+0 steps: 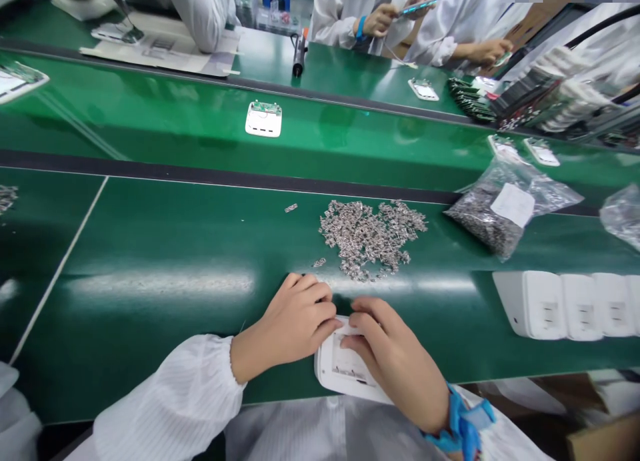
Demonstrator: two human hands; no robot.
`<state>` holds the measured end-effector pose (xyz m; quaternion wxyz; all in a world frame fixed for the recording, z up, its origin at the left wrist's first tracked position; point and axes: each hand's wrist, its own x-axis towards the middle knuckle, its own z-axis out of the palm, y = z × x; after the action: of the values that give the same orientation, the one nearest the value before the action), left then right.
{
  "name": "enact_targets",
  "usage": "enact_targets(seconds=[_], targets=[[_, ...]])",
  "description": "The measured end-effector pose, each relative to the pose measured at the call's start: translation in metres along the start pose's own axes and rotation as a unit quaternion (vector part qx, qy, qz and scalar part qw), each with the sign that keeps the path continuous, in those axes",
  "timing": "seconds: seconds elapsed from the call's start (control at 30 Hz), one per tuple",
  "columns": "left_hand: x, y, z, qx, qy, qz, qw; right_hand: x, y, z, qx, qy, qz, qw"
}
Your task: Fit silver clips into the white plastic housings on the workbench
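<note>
A white plastic housing [327,371] with an open inside lies at the bench's front edge, below both hands. My left hand [295,318] is at its upper left corner, fingers curled with the thumb on the rim; anything pinched there is hidden. My right hand [395,354] covers the housing's right side, thumb and fingers bent together over its upper edge. Whether a small part sits between those fingers cannot be seen. Just beyond the hands is a heap of small metal contact pieces [367,234]. Two small pieces [319,262] lie apart, left of the heap.
A clear bag of metal pieces [493,211] rests at the right, behind a row of white housings with socket slots [545,304]. On the green belt sits a white housing with a circuit board [264,119]. Across it, co-workers' hands [380,21] hold parts near a dark screwdriver [299,54].
</note>
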<state>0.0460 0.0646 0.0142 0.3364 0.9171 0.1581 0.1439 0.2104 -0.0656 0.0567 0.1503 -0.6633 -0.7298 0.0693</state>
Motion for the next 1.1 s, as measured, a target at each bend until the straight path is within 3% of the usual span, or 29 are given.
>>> enact_targets(seconds=[0.17, 0.33, 0.63, 1.1], targets=[[0.0, 0.002, -0.002, 0.023, -0.009, 0.0, 1.0, -0.018, 0.001, -0.015, -0.009, -0.007, -0.042, 0.999], [0.0, 0.001, -0.001, 0.026, -0.003, 0.002, 1.0, -0.035, 0.003, -0.005, 0.038, 0.006, -0.033, 0.999], [0.001, 0.01, 0.006, -0.024, 0.026, -0.014, 0.999, -0.035, 0.009, 0.003, 0.078, 0.029, -0.045, 0.996], [0.005, 0.005, 0.01, -0.065, 0.031, -0.025, 0.997, -0.037, 0.013, 0.002, 0.064, 0.038, -0.055, 0.996]])
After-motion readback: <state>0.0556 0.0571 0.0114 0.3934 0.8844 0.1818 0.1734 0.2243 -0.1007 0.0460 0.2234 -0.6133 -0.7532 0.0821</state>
